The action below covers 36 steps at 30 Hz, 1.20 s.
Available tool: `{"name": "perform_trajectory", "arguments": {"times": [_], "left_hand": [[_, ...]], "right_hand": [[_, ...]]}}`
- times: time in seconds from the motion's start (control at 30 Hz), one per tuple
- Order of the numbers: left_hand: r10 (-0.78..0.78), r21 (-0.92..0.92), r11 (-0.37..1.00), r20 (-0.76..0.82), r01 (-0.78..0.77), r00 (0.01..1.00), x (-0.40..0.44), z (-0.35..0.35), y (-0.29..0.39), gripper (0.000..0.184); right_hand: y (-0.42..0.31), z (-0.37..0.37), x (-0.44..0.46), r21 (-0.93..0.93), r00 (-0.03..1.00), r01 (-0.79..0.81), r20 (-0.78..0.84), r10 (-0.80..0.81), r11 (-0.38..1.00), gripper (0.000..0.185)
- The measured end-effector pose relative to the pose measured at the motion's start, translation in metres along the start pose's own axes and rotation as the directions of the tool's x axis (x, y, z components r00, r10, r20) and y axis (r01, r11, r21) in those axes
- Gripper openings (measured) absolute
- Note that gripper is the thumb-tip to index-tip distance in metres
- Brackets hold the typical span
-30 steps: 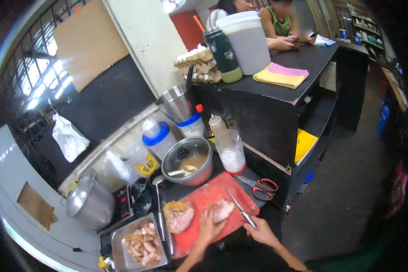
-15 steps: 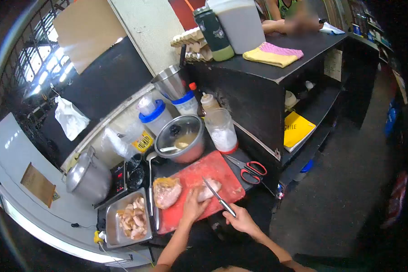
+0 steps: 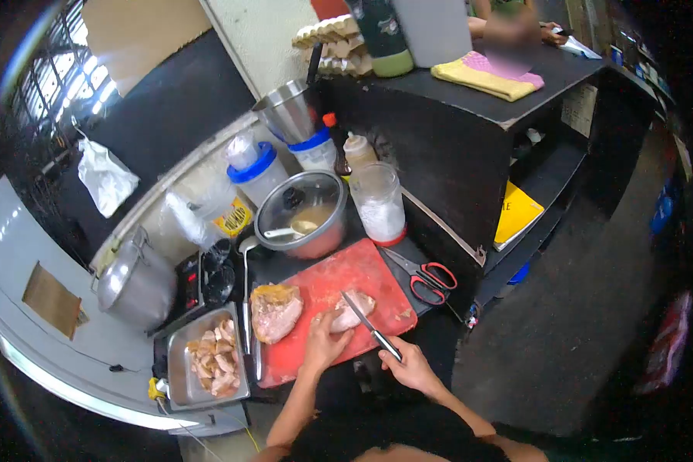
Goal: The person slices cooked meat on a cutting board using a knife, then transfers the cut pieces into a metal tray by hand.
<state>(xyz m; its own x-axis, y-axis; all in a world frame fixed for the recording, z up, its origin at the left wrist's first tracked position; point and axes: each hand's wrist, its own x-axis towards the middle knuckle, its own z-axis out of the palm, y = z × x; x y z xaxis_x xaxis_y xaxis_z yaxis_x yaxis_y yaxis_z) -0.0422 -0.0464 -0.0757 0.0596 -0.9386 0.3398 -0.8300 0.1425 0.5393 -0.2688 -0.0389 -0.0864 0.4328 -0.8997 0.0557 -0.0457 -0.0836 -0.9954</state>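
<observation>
On the red cutting board (image 3: pixel 373 266) lie two pieces of raw meat. My left hand (image 3: pixel 326 339) presses on the near side of the smaller piece (image 3: pixel 357 308), its fingers bent against it. A knife (image 3: pixel 367 322) is in my right hand (image 3: pixel 412 368), which is closed round the black handle. The blade lies over the smaller piece, its tip pointing up and left. The larger piece (image 3: pixel 276 314), with yellowish skin on top, rests to the left on the board. A metal tray (image 3: pixel 177 391) of cut meat chunks (image 3: pixel 214 360) stands left of the board.
Red-handled scissors (image 3: pixel 431 282) lie right of the board. Behind it stand a bowl with a spoon (image 3: pixel 327 240) and a jar of white powder (image 3: pixel 379 212). A ladle (image 3: pixel 246 296) lies at the left, near a lidded pot (image 3: pixel 135 285). Another person's hand (image 3: pixel 553 35) is over the far counter.
The camera view has shifted and tilted downward. The knife has moved from the right edge of the smaller piece to over it. My left hand remains on that piece.
</observation>
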Motion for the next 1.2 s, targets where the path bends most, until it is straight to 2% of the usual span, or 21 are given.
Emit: {"name": "perform_trajectory", "arguments": {"times": [0.1,0.17,0.2,0.27,0.37,0.47,0.6,0.8,0.9,1.03,1.2], "left_hand": [[-0.042,-0.023,0.999,0.040,0.043,0.998,0.000,-0.001,-0.004,0.055],[-0.022,-0.054,0.998,0.032,0.024,0.999,0.001,-0.005,-0.003,0.056],[0.008,-0.059,0.998,0.003,-0.008,1.000,0.001,-0.006,-0.007,0.057],[-0.007,-0.100,0.995,0.023,0.009,1.000,0.000,-0.011,-0.011,0.056],[-0.083,-0.254,0.962,0.079,0.101,0.993,0.001,-0.020,-0.013,0.059],[-0.072,-0.390,0.916,0.078,0.097,0.994,0.002,-0.024,-0.015,0.062],[-0.091,-0.369,0.922,0.089,0.118,0.992,0.001,-0.025,-0.016,0.061],[-0.057,-0.235,0.969,0.064,0.071,0.996,0.008,-0.018,-0.021,0.053],[-0.033,-0.206,0.978,0.032,0.039,0.999,0.009,-0.011,-0.023,0.052],[-0.010,-0.233,0.972,-0.026,0.004,1.000,0.006,-0.004,-0.029,0.053],[-0.033,-0.273,0.962,-0.001,0.032,0.999,0.007,-0.011,-0.025,0.052]], "right_hand": [[0.009,-0.005,0.009,-0.075,0.998,0.069,-0.009,-0.070,0.995,0.031],[-0.002,-0.008,0.013,-0.138,0.999,0.030,-0.015,-0.032,0.990,0.029],[-0.002,-0.009,0.014,-0.179,1.000,-0.004,-0.020,0.000,0.984,0.031],[-0.005,-0.010,0.014,-0.261,0.999,0.042,-0.010,-0.046,0.965,0.041],[-0.022,-0.007,0.016,-0.307,0.998,0.060,0.008,-0.061,0.950,0.048],[-0.044,-0.007,0.017,-0.453,0.989,0.028,0.140,0.041,0.891,0.051],[-0.048,-0.002,0.010,-0.598,0.986,0.117,0.166,-0.020,0.793,0.051],[-0.056,0.008,0.001,-0.740,0.988,0.077,0.147,0.049,0.668,0.054],[-0.062,0.014,0.000,-0.767,0.988,-0.012,0.088,0.125,0.642,0.054],[-0.059,0.013,-0.001,-0.744,0.993,0.055,0.112,0.043,0.666,0.056],[-0.061,0.017,-0.002,-0.790,0.991,0.027,0.101,0.086,0.613,0.058]]}}
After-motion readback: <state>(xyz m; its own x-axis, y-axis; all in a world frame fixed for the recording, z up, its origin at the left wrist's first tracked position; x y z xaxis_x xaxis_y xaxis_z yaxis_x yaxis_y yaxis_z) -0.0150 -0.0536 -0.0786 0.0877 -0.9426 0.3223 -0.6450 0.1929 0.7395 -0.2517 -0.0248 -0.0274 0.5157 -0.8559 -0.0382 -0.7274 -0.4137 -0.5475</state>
